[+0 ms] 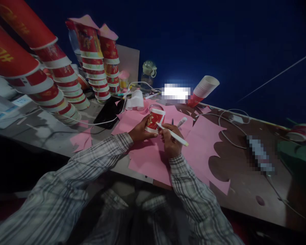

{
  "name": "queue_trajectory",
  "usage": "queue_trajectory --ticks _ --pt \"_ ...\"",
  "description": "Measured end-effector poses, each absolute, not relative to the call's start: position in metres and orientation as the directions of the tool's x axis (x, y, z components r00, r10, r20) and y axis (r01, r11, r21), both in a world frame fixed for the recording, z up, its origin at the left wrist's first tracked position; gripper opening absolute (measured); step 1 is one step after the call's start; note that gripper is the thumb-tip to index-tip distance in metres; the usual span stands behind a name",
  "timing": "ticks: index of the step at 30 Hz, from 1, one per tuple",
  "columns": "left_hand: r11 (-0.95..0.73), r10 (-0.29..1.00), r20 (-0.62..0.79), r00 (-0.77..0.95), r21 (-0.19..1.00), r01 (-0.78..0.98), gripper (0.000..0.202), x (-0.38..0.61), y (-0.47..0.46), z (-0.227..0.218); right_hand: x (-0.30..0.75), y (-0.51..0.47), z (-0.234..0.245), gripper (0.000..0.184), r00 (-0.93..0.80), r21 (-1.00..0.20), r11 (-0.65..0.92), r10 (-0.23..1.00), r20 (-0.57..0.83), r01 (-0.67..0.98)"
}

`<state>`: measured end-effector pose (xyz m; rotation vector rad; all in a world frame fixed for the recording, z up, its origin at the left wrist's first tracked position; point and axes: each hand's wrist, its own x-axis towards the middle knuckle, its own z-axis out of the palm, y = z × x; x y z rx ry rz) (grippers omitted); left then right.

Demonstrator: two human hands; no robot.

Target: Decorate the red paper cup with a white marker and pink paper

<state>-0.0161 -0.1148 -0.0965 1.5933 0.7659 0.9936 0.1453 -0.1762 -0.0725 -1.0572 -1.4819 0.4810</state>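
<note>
My left hand (140, 131) is closed around a red and white paper cup (154, 119), holding it tilted above the pink paper. A white marker (175, 135) with a yellowish end is gripped in my right hand (172, 141). Its tip is at the cup's side; whether it touches cannot be made out. Beneath both hands lies cut pink paper (148, 161) with scalloped and jagged edges. A white cap-like piece (182, 121) and a small dark pen-like piece (172, 121) lie just beyond my right hand.
Tall stacks of red paper cups (94, 68) stand at the left, some topped with pink paper cones. A nested cup stack (202, 90) leans at the back. A black phone-like slab (108, 114), white cables (234, 117) and a lidded bottle (148, 71) sit around the pink sheets.
</note>
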Motion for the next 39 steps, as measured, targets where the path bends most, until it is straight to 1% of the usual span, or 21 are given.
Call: queue_trajectory --ticks 4,5,8,9,12,14,18,19,24,29,33,34,38,39 --pt "-0.242 0.877 0.218 0.429 0.97 0.003 0.099 -0.0154 -0.1154 -0.0967 0.1433 -0.1762 -0.069 0.018 0.035 -0.663 0.638 0.71 0.703 0.392" --pt "-0.247 0.873 0.223 0.433 0.969 -0.002 0.099 -0.015 -0.1159 -0.0965 0.1429 -0.1765 -0.0681 0.017 0.045 -0.652 0.644 0.697 0.716 0.401" --pt "-0.274 0.858 0.255 0.446 0.961 -0.022 0.101 -0.014 -0.1175 -0.0956 0.1425 -0.1773 -0.0663 0.018 0.108 -0.666 0.61 0.697 0.709 0.429" --pt "-0.288 0.856 0.267 0.442 0.957 -0.02 0.102 -0.0138 -0.1181 -0.0953 0.1424 -0.1773 -0.0661 0.018 0.103 -0.662 0.608 0.698 0.709 0.439" --pt "-0.325 0.863 0.292 0.413 0.946 0.009 0.1 -0.0133 -0.1193 -0.094 0.1421 -0.1766 -0.0661 0.018 0.016 -0.609 0.643 0.681 0.732 0.464" --pt "-0.335 0.864 0.301 0.403 0.942 0.015 0.099 -0.0133 -0.1196 -0.0936 0.1419 -0.1761 -0.0669 0.018 -0.001 -0.59 0.656 0.669 0.743 0.47" --pt "-0.344 0.847 0.317 0.427 0.939 -0.014 0.098 -0.0134 -0.1197 -0.0941 0.1424 -0.1758 -0.0686 0.019 0.111 -0.644 0.604 0.683 0.722 0.47" --pt "-0.348 0.846 0.321 0.426 0.937 -0.016 0.097 -0.0133 -0.1199 -0.0941 0.1424 -0.1756 -0.0689 0.019 0.115 -0.649 0.599 0.687 0.718 0.469" --pt "-0.332 0.866 0.3 0.399 0.943 0.012 0.094 -0.0129 -0.1204 -0.0938 0.1412 -0.1744 -0.0694 0.017 -0.003 -0.586 0.67 0.659 0.752 0.455" --pt "-0.356 0.864 0.32 0.39 0.934 0.023 0.097 -0.0135 -0.1195 -0.0957 0.1418 -0.1744 -0.0706 0.02 0.105 -0.672 0.578 0.717 0.689 0.463" --pt "-0.37 0.867 0.319 0.383 0.927 0.066 0.094 -0.0135 -0.1201 -0.0933 0.1423 -0.1745 -0.0711 0.02 0.008 -0.649 0.621 0.72 0.694 0.439" --pt "-0.37 0.869 0.317 0.379 0.926 0.073 0.093 -0.0134 -0.1202 -0.0925 0.1423 -0.1747 -0.0712 0.02 0.007 -0.657 0.615 0.727 0.686 0.435" --pt "-0.371 0.862 0.322 0.392 0.927 0.056 0.091 -0.0134 -0.12 -0.0906 0.1426 -0.1751 -0.0715 0.023 0.151 -0.773 0.496 0.795 0.587 0.396" --pt "-0.37 0.861 0.32 0.396 0.927 0.055 0.09 -0.0136 -0.1198 -0.0903 0.1427 -0.1749 -0.0715 0.023 0.15 -0.78 0.493 0.801 0.58 0.386"
